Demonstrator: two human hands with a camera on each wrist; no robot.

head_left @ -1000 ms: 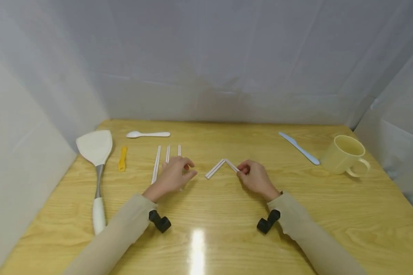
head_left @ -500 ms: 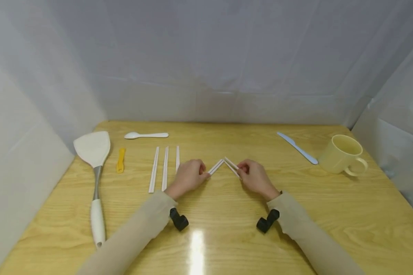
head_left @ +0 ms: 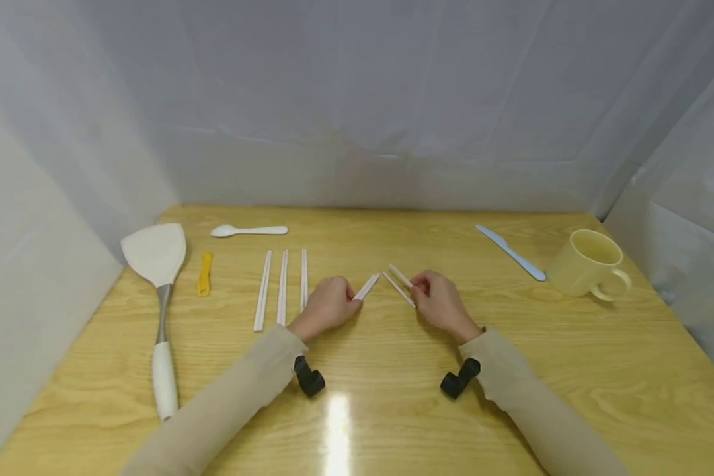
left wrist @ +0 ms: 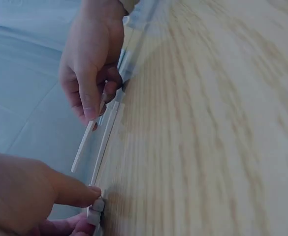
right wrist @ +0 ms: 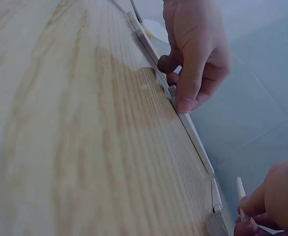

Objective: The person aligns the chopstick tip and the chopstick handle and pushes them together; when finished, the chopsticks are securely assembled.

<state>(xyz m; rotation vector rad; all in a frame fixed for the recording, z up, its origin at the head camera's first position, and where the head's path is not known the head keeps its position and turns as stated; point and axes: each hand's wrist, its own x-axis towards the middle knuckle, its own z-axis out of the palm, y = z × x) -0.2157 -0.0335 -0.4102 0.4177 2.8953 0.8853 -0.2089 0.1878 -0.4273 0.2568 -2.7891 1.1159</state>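
Note:
My left hand [head_left: 328, 304] pinches the near end of a pair of white chopsticks [head_left: 367, 286], which lie slanted close over the table. The right hand [head_left: 440, 304] holds a single chopstick [head_left: 400, 275] between thumb and fingers, raised off the wood in the left wrist view. Just beside it another chopstick [head_left: 400, 291] lies on the table, its near end close under the right fingertips. To the left, three more pairs of chopsticks [head_left: 282, 287] stand in a row, the nearest partly behind my left hand.
A white-headed spatula [head_left: 163, 317] lies at the left, with a small yellow utensil [head_left: 205, 274] next to it. A white spoon [head_left: 250, 231] is at the back left. At the right are a pale blue knife [head_left: 510, 252] and a yellow mug [head_left: 583, 264]. Curtains surround the table.
The left hand has moved right from the row of chopsticks and taken hold of the slanted pair. The right hand has lifted one chopstick apart from the other.

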